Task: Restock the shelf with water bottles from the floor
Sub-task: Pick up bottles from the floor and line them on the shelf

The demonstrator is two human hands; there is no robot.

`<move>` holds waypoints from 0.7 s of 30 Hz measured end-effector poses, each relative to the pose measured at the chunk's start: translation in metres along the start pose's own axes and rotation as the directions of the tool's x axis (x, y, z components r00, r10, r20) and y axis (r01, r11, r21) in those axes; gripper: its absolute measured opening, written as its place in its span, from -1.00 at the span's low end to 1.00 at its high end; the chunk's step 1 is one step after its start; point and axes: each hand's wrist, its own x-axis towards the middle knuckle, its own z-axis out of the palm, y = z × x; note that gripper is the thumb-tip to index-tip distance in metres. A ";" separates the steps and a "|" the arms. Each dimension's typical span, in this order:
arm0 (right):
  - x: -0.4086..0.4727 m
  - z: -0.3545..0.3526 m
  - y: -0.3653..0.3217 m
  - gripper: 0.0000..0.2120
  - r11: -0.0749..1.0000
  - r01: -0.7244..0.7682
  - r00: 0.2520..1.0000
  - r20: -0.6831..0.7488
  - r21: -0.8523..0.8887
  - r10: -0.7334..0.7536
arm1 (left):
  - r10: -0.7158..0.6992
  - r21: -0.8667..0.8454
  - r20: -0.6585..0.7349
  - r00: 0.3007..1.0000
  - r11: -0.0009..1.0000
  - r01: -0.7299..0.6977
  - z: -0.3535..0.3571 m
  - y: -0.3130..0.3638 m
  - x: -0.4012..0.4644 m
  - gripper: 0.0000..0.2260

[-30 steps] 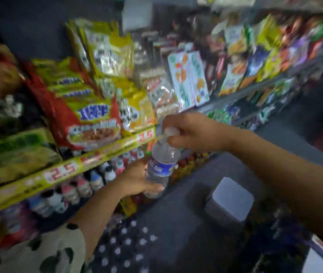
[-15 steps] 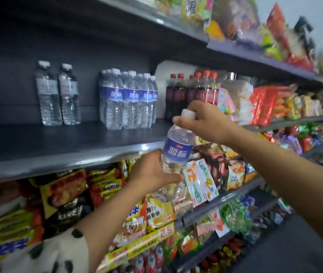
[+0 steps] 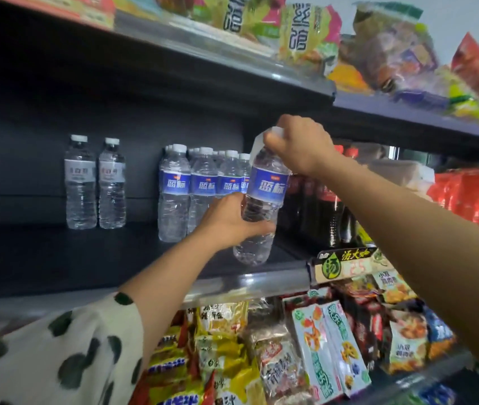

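**Inspector A:** Presently, the water bottle (image 3: 264, 197) is held in the air over the front part of the dark shelf (image 3: 57, 258), tilted with its cap end up and to the right. Its base hangs just above the shelf's front edge; whether it touches the board cannot be told.

**Inspector B:** And the hands?

**Inspector A:** Both are clamped on the one bottle. The left hand (image 3: 229, 220) wraps the lower body below the blue label. The right hand (image 3: 299, 144) closes over the cap from above, fingers curled around the neck.

**Inspector B:** Stock already on that shelf?

**Inspector A:** A cluster of blue-labelled bottles (image 3: 200, 188) stands upright just behind and to the left of the held one. Further left, well apart from them, two white-labelled bottles (image 3: 95, 182) stand side by side against the back panel. To the right, dark cola bottles (image 3: 320, 209) with red caps stand partly hidden by the right forearm.

**Inspector B:** Surroundings?

**Inspector A:** Snack packets (image 3: 305, 30) fill the shelf above. Further packets (image 3: 326, 346) crowd the tier below. A price strip (image 3: 346, 266) is fixed to the shelf edge at right. The left arm wears a cream sleeve (image 3: 65, 352) with dark spots.
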 end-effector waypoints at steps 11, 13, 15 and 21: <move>0.095 0.122 0.077 -0.67 0.979 0.199 0.961 0.186 0.047 -0.204 | -0.216 0.123 -0.146 0.965 0.964 0.234 0.066 -0.043 0.105 -0.77; 0.102 0.133 0.080 -0.64 0.975 0.210 0.955 0.197 0.077 -0.221 | -0.259 0.126 -0.197 0.946 0.950 0.286 0.064 -0.048 0.111 -0.73; 0.106 0.142 0.081 -0.66 0.970 0.220 0.950 0.202 0.107 -0.238 | -0.289 0.192 -0.265 0.920 0.919 0.344 0.062 -0.052 0.114 -0.66; 0.115 0.168 0.082 -0.71 0.963 0.241 0.953 0.156 0.121 -0.258 | -0.292 0.316 -0.404 0.867 0.845 0.432 0.061 -0.063 0.121 -0.68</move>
